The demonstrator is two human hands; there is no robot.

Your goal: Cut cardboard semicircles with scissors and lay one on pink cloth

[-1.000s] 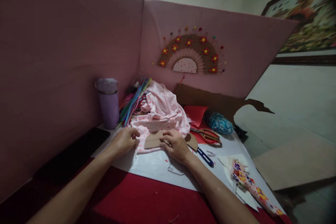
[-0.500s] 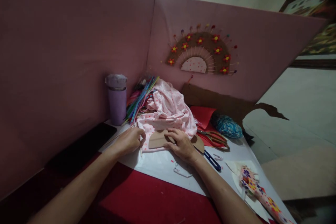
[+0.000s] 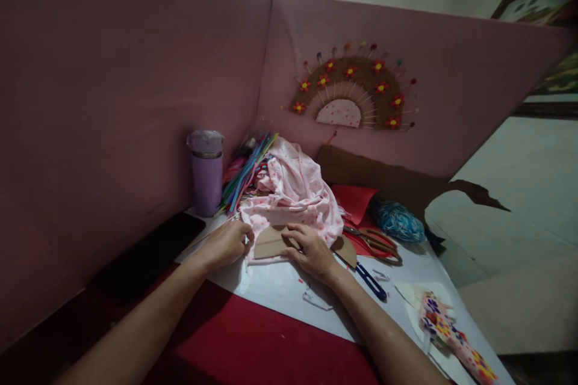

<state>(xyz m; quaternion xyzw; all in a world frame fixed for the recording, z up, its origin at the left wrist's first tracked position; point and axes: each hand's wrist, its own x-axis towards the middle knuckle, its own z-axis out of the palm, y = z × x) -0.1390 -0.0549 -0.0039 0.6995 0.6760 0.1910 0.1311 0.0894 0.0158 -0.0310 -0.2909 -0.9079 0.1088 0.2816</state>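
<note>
A brown cardboard half circle [image 3: 269, 242] lies on pink dotted cloth [image 3: 307, 183], flat side toward me. My right hand [image 3: 311, 251] rests on the cardboard's right part, thumb and fingers apart. To the left, by the cloth's edge, my left hand [image 3: 231, 243] is closed in a pinch; a thin pale stick [image 3: 246, 262] shows below its fingers. Another thin stick [image 3: 195, 243] lies behind that hand. Right of my right hand are a second cardboard piece [image 3: 345, 249] and a dark blue-handled cutter [image 3: 371, 282].
Red-handled scissors [image 3: 377, 243] lie on red sheets near a blue yarn bundle [image 3: 400, 221]. A purple tumbler [image 3: 208, 180] and colourful pipe cleaners [image 3: 247, 171] stand at the back left. Flowered cloth [image 3: 451, 331] lies at right. A decorated cardboard arch [image 3: 363, 69] hangs on the wall.
The whole view has shifted slightly, so things appear a little further right. Both hands stay in nearly the same place at the cardboard and cloth.
</note>
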